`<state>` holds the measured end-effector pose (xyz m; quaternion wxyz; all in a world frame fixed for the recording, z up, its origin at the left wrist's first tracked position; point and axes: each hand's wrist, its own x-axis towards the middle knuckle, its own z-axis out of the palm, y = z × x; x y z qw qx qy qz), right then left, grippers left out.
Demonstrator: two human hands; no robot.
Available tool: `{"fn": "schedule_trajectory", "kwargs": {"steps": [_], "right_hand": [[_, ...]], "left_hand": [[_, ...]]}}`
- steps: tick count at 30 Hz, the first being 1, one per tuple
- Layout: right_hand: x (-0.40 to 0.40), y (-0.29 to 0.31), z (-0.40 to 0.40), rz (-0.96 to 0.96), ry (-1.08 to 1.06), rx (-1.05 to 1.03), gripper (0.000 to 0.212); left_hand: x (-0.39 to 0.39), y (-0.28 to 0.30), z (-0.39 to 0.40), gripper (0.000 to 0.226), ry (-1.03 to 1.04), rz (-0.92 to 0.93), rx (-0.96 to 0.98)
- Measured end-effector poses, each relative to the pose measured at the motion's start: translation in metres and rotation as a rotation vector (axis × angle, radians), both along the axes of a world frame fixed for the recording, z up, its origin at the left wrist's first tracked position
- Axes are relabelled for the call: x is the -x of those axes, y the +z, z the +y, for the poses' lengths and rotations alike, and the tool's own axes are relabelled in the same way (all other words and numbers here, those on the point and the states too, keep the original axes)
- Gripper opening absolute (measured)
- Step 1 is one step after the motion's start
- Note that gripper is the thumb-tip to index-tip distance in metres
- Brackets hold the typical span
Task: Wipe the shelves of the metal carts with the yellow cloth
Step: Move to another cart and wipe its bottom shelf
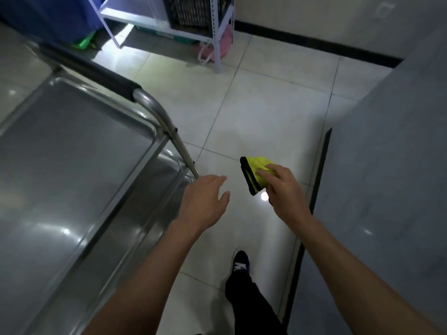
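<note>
Holding the yellow cloth (pixel 258 171) folded in the right hand (pixel 283 189), fingers curled over its top and thumb under, the person stands just right of the metal cart (pixel 72 151); cloth is in the air over the floor tiles (pixel 254 105), apart from the cart and past its near right corner post. Left hand (pixel 205 199) hangs between cloth and cart, fingers loosely spread and holding nothing, close to the cart's post but contact not clear. Cloth looks soft, light, limp, with a black edge band (pixel 248 176); it likely bunches and flops if pinched at one corner, so flat palm over the folded pad looks the better hold for wiping, fingers spread to press evenly. Cart top shelf is smooth, glossy steel with a raised rim, likely slick, so cloth should glide; rim corners may trap dirt and need fingertip pressure. Cart probably rolls, so steadying it by the handle bar (pixel 96 76) with the free hand seems wise. Beyond the cart stands a white rack (pixel 217 39) with a dark crate (pixel 193 10). Lower shelf partly visible under the top one.
</note>
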<state>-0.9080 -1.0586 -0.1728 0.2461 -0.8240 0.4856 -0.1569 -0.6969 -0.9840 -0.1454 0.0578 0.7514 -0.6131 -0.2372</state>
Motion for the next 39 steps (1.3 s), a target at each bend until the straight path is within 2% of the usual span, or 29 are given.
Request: {"fn": "schedule_trajectory", "kwargs": {"steps": [2, 7, 9, 15, 21, 30, 39], "right_hand": [[-0.002, 0.02, -0.03, 0.005, 0.046, 0.019, 0.047], [-0.016, 0.073, -0.106, 0.04, 0.051, 0.008, 0.04], [-0.026, 0.101, -0.132, 0.001, 0.039, 0.061, 0.041], [-0.062, 0.145, -0.222, 0.064, 0.135, 0.202, 0.05], [-0.103, 0.165, -0.31, 0.078, 0.131, 0.234, 0.049], [-0.136, 0.165, -0.443, 0.016, 0.144, 0.218, 0.05], [-0.188, 0.148, -0.603, -0.015, 0.32, 0.143, 0.051]], "left_hand": [[0.0, 0.018, -0.028, 0.049, 0.01, -0.02, 0.011], [-0.011, 0.068, -0.095, 0.051, 0.017, -0.023, 0.056], [-0.02, 0.087, -0.123, 0.052, 0.013, -0.039, 0.074], [-0.063, 0.129, -0.223, 0.052, 0.006, -0.098, 0.147], [-0.123, 0.144, -0.298, 0.05, 0.088, -0.038, 0.173], [-0.161, 0.144, -0.439, 0.05, 0.077, -0.1, 0.126], [-0.195, 0.134, -0.55, 0.05, 0.227, -0.116, 0.027]]}}
